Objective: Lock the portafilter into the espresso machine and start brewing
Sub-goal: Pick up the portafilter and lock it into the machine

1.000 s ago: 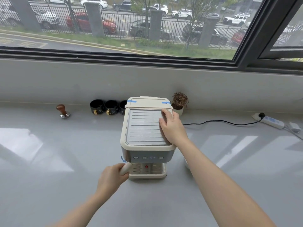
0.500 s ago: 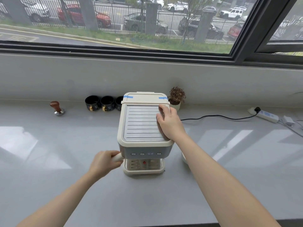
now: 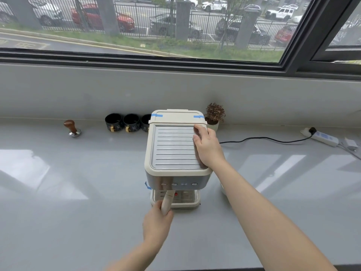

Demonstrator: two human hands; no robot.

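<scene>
My left hand [image 3: 157, 222] is closed around the end of the portafilter handle [image 3: 167, 201]. The handle runs up and away from my fist, leaning a little to the right, until it goes under the front of the espresso machine [image 3: 176, 149]. So its long axis points almost straight back at me, just left of the machine's middle. I judge that to be about where a locked handle sits, though I can't confirm the lock.

My right hand [image 3: 207, 147] lies flat and open on the machine's ribbed top, along its right edge, palm down, gripping nothing; it is bracing the body against the twist.

The buttons [image 3: 178, 184] sit in a row on the front panel, just above and beyond my left fist and below and nearer than my right palm. Both hands are close to them. If the handle is locked, the right one is free to come off the top and reach down, while the left would have to let go first.

What I cannot see: the basket end of the handle and the head it seats in, both hidden under the overhang. The button markings are too small to read. There is a small red spot by the handle whose meaning I can't tell. Whether a cup stands on the drip tray [image 3: 185, 202] is unclear, and my right forearm partly covers something pale on the counter beside the machine.
</scene>
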